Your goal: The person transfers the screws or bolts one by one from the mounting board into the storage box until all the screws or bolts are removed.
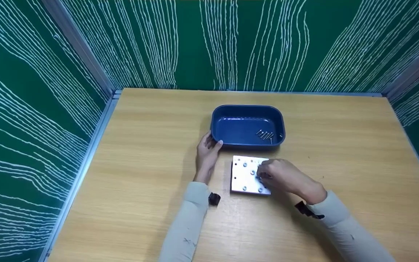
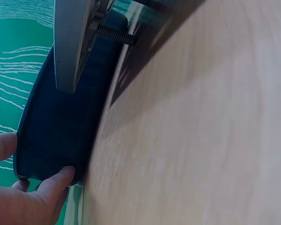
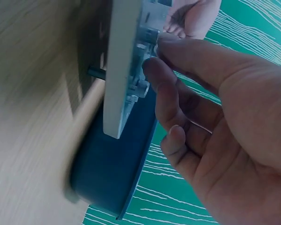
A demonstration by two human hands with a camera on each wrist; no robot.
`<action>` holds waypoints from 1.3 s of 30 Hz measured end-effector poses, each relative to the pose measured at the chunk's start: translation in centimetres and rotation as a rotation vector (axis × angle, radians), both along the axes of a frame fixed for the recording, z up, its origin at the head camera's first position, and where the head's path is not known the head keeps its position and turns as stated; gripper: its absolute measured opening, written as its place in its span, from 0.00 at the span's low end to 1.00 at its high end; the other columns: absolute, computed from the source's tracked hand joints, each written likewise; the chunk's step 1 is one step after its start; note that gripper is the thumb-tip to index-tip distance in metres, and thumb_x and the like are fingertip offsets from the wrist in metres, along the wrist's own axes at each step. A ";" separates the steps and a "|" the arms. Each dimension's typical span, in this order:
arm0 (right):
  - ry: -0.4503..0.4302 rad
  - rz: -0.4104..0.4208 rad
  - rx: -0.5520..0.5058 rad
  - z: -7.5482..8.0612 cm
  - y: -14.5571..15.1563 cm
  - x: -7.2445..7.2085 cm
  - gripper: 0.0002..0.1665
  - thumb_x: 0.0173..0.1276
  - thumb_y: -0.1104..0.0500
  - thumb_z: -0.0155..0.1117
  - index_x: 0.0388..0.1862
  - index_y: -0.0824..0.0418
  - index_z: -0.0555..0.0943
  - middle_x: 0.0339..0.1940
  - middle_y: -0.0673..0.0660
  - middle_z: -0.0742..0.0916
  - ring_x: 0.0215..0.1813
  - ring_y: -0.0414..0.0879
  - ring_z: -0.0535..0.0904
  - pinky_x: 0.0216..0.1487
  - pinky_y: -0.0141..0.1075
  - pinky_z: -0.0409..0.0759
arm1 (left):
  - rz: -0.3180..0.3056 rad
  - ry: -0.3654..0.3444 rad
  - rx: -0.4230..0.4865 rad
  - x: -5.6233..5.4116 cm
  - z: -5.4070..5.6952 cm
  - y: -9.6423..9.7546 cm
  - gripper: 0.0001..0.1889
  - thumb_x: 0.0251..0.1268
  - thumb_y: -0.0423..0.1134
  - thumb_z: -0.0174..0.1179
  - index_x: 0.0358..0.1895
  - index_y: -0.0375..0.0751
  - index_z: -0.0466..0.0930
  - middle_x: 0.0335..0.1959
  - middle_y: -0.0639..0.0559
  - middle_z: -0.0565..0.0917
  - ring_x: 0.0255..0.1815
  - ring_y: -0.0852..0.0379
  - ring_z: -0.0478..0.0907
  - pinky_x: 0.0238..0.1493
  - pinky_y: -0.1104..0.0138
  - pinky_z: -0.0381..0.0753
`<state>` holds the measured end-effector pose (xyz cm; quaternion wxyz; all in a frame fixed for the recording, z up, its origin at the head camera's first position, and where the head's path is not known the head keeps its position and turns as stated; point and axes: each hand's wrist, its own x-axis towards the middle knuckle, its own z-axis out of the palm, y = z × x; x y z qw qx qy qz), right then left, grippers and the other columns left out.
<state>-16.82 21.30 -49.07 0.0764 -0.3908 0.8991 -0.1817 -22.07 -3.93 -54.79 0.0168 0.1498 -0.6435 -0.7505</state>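
Observation:
A silvery metal plate [image 1: 241,182] with several holes lies in front of the blue bin [image 1: 244,146]. Socket-head screws [image 3: 141,88] stand in some of its holes, and in the left wrist view a threaded shank [image 2: 116,34] pokes out below the plate. My right hand [image 1: 286,176] is over the plate's right side, thumb and forefinger pinching a screw [image 3: 150,35] at its head; the fingertips partly hide it. My left hand [image 1: 207,154] grips the bin's near left corner, thumb at the front and fingers along the left side.
Several loose screws [image 1: 265,135] lie in the right part of the bin. The wooden table [image 1: 151,163] is bounded at the back and left by green panels [image 1: 187,47] with white wavy lines. Metal posts [image 1: 82,47] stand at the back corners.

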 end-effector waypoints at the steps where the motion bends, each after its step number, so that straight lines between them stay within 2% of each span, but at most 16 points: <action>1: -0.005 -0.004 0.005 0.0 0.0 0.0 0.10 0.64 0.69 0.77 0.44 0.61 0.91 0.37 0.55 0.91 0.40 0.47 0.89 0.45 0.43 0.92 | -0.002 -0.006 -0.003 0.0 0.1 0.0 0.33 0.73 0.29 0.65 0.78 0.37 0.68 0.76 0.37 0.74 0.77 0.42 0.71 0.76 0.61 0.76; 10: -0.025 0.006 0.033 -0.3 -0.3 0.2 0.10 0.66 0.66 0.77 0.45 0.60 0.91 0.38 0.54 0.92 0.41 0.47 0.89 0.46 0.43 0.92 | -0.005 -0.026 -0.016 0.1 -0.1 0.0 0.34 0.71 0.31 0.67 0.79 0.41 0.69 0.77 0.40 0.73 0.77 0.44 0.71 0.76 0.61 0.75; 16: 0.014 0.018 0.047 -0.4 -0.7 0.3 0.06 0.68 0.66 0.74 0.43 0.61 0.90 0.37 0.56 0.92 0.40 0.48 0.89 0.45 0.43 0.92 | -0.006 -0.020 -0.009 0.1 -0.1 -0.1 0.33 0.72 0.31 0.67 0.78 0.41 0.69 0.77 0.39 0.73 0.78 0.44 0.70 0.77 0.61 0.75; 20: 0.052 0.037 0.067 -0.6 -0.9 0.2 0.04 0.69 0.66 0.72 0.41 0.61 0.88 0.34 0.55 0.90 0.34 0.46 0.87 0.40 0.41 0.91 | -0.007 0.012 -0.004 0.1 -0.1 0.0 0.33 0.72 0.29 0.66 0.78 0.37 0.68 0.76 0.37 0.73 0.77 0.42 0.71 0.77 0.60 0.75; 25: 0.094 0.062 0.082 -0.8 -1.0 0.1 0.04 0.64 0.68 0.73 0.36 0.61 0.85 0.28 0.52 0.86 0.27 0.42 0.78 0.30 0.39 0.86 | -0.001 0.066 -0.009 0.1 -0.1 0.0 0.31 0.71 0.26 0.65 0.76 0.30 0.68 0.73 0.31 0.75 0.75 0.39 0.73 0.76 0.58 0.76; 39: 0.065 0.050 0.094 -0.7 -1.3 0.0 0.06 0.63 0.66 0.73 0.39 0.60 0.86 0.29 0.52 0.86 0.27 0.40 0.78 0.30 0.34 0.84 | -0.005 0.042 -0.028 0.1 -0.2 -0.1 0.32 0.71 0.29 0.66 0.77 0.34 0.70 0.74 0.35 0.75 0.75 0.41 0.73 0.77 0.59 0.74</action>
